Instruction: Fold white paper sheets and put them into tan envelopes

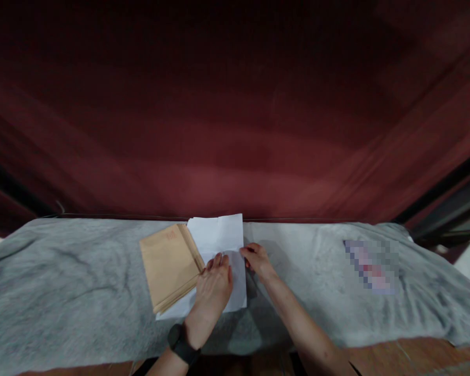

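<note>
White sheets of paper (216, 233) lie in the middle of the grey cloth, with crease lines across them. My left hand (215, 282) rests flat on the paper, fingers stretched forward, a dark watch on its wrist. At the paper's right edge, my right hand (257, 260) has thumb and fingertips pinched together on the sheet. A stack of brown envelopes (167, 266) sits at an angle on the left part of the paper, close beside my left hand. Faint red print marks the top envelope. The paper beneath the stack is hidden.
A grey cloth (82, 292) with wrinkles covers the long, narrow surface. Behind it rises a dark red panel (235, 130). A pixelated, blurred-out item (371, 267) lies to the right. Brown tiled floor (423, 360) shows below the front edge.
</note>
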Tool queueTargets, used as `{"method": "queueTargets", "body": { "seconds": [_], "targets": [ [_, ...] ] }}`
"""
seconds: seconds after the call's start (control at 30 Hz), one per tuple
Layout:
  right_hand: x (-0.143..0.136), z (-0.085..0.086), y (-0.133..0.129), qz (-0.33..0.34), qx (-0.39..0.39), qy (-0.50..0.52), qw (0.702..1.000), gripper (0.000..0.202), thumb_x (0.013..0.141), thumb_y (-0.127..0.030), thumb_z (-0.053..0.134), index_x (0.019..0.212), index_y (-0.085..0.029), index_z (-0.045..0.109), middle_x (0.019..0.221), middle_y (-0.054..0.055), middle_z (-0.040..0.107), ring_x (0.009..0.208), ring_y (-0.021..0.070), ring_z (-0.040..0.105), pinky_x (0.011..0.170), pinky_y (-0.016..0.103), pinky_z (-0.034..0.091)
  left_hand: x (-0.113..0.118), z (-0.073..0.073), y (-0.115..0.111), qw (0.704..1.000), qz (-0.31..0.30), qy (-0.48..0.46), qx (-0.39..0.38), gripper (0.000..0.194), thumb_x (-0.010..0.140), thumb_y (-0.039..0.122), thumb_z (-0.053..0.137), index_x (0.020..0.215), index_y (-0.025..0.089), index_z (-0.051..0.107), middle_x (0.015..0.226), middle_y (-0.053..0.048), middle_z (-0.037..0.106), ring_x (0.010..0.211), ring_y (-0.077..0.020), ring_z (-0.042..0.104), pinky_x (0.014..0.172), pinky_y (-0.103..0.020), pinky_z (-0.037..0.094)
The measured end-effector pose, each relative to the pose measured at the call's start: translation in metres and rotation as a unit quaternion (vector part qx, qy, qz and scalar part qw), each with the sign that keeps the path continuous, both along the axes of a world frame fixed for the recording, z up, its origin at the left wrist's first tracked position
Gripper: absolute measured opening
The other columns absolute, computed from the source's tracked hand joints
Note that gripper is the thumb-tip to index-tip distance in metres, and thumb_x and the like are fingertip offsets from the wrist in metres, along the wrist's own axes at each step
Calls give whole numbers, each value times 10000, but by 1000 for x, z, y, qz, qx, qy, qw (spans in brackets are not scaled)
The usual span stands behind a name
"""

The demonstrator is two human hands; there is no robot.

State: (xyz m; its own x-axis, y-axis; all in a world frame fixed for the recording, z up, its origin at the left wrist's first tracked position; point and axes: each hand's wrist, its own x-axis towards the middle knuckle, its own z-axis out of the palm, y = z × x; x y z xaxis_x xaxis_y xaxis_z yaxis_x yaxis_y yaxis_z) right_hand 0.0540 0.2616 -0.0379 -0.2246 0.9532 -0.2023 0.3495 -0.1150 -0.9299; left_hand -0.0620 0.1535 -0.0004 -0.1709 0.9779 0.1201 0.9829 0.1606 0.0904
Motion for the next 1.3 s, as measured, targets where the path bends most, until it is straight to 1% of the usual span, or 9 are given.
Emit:
{"method": "queueTargets", "body": {
  "seconds": [0.17,0.37,0.57,0.7,0.8,0.93,1.07,1.2,1.3],
  "targets": [
    [9,-4,-8,9,-38,61,997,277,761,-460,668,704,-188,665,493,-38,550,438,110,483,401,218,319,6,-1,2,1000,-3,8,-16,400,972,162,413,1315,146,618,1367,-168,621,1163,-297,650,920,-417,549],
    [20,-9,-6,-12,-62,101,993,223,705,-402,704,654,-195,637,535,-34,582,511,129,533,479,234,383,16,0,8,999,-13,-11,-35,448,976,152,406,1401,148,548,1456,-154,553,1289,-297,571,1016,-441,510],
    [94,6,12,-49,-44,85,994,251,658,-410,711,629,-202,572,504,-64,515,497,115,480,472,228,309,23,-1,15,998,-28,-29,-49,463,985,171,389,1426,117,518,1487,-157,519,1318,-295,545,1046,-436,493],
    [146,11,6,-65,-44,53,995,201,634,-392,675,622,-211,590,505,-66,508,491,112,446,491,236,300,32,-12,21,996,-66,-47,-47,484,988,196,385,1454,116,489,1522,-147,480,1378,-274,488,1134,-401,413],
    [166,7,2,-71,-42,29,996,167,637,-369,646,610,-212,595,514,-54,521,512,127,461,512,249,319,45,-22,26,992,-109,-57,-30,496,986,206,375,1464,121,476,1556,-144,433,1422,-279,431,1161,-417,380],
    [177,0,5,-80,-28,-19,996,159,658,-298,619,554,-221,527,490,-72,451,510,120,435,521,246,310,71,-33,28,985,-160,-58,-37,522,980,213,386,1496,150,433,1610,-113,346,1487,-290,314,1195,-481,317],
    [185,-1,6,-71,-15,-82,994,166,713,-213,573,561,-215,506,502,-78,423,513,114,430,520,241,303,93,-47,30,981,-181,-53,-52,535,974,234,422,1507,183,420,1623,-96,318,1503,-289,274,1201,-533,282],
    [191,-2,3,-51,1,-161,986,205,756,-121,529,573,-207,496,502,-77,399,527,115,454,516,236,286,101,-62,32,983,-181,-30,-28,532,968,292,464,1491,198,447,1608,-96,349,1496,-297,292,1197,-556,274],
    [195,-5,0,-25,8,-220,975,228,793,-92,528,588,-193,533,506,-58,455,545,124,519,524,231,315,99,-73,32,982,-188,-5,14,524,974,355,467,1476,205,475,1589,-101,385,1480,-307,328,1186,-563,284]
  ]
}}
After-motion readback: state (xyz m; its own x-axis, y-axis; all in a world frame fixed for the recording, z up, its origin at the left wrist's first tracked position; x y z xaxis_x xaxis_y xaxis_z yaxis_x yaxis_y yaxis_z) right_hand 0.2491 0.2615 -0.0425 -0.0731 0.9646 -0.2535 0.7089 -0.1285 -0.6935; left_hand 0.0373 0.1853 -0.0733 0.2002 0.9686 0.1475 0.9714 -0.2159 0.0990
